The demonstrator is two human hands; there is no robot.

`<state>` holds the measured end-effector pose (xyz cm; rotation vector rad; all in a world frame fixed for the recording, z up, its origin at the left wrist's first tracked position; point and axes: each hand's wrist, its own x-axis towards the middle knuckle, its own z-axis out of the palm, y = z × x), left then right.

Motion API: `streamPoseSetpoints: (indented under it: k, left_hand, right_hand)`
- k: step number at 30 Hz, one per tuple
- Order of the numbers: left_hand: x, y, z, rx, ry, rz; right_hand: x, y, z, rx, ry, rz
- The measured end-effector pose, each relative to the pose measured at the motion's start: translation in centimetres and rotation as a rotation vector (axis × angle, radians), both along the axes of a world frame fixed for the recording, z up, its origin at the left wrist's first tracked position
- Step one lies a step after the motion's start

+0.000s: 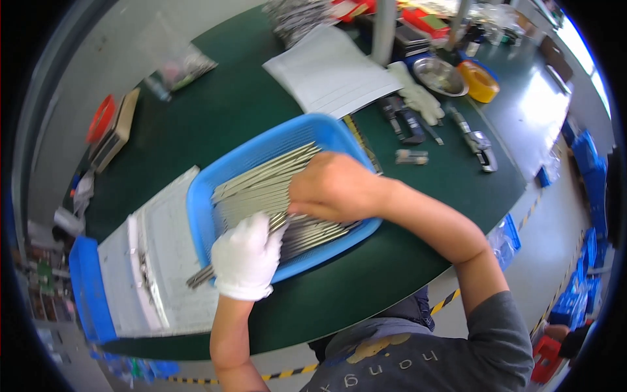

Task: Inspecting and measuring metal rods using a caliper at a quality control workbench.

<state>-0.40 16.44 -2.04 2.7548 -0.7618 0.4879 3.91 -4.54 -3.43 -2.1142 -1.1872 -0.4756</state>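
A blue plastic basket (199,189) stands in front of me on the green table, and many thin metal rods (251,189) lie side by side in it. My left hand (247,258), in a white glove, is closed around a bundle of metal rods (201,277) at the basket's near left edge; the bundle's ends stick out past the rim. My bare right hand (339,188) is over the basket, fingers curled and pressed together close to the left hand's fingertips. What the right fingers pinch, if anything, is hidden.
White paper sheets (333,68) lie beyond the basket. To the right are a white glove (418,95), a micrometer (480,147), a metal bowl (441,75) and an orange container (480,81). At left, a blue tray (88,287) adjoins a white board (176,255). A plastic bag (186,68) lies far left.
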Motion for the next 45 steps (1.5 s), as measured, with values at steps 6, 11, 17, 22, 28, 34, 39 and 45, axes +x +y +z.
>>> streamPoseSetpoints:
  k: [6, 11, 17, 22, 28, 34, 39, 45]
  left_hand:
    - [-0.8, 0.2, 0.4, 0.003, 0.016, 0.051]
    - [-0.6, -0.1, 0.3, -0.016, 0.049, 0.051]
    - [-0.5, 0.2, 0.5, 0.004, 0.044, 0.067]
    - [-0.4, 0.2, 0.3, -0.016, 0.040, 0.063]
    - [0.3, -0.3, -0.9, -0.040, -0.005, 0.002]
    - [-0.9, 0.5, 1.0, 0.150, 0.169, 0.123]
    - [-0.3, 0.3, 0.3, 0.087, 0.117, 0.059]
    - [-0.2, 0.4, 0.3, 0.110, 0.097, 0.055]
  right_hand:
    - [-0.5, 0.5, 0.2, 0.067, 0.081, 0.041]
    - [-0.6, 0.2, 0.0, 0.017, 0.113, 0.024]
    - [-0.6, 0.6, 0.2, 0.057, 0.125, 0.063]
    - [-0.5, 0.7, 0.4, 0.049, 0.179, 0.066]
    - [-0.8, 0.1, -0.4, 0.004, 0.154, -0.002]
    - [0.1, 1.8, -1.2, 0.052, 0.141, 0.077]
    - [-0.5, 0.9, -0.4, 0.058, 0.141, 0.043]
    - [-0.3, 1.0, -0.5, 0.040, 0.148, 0.057]
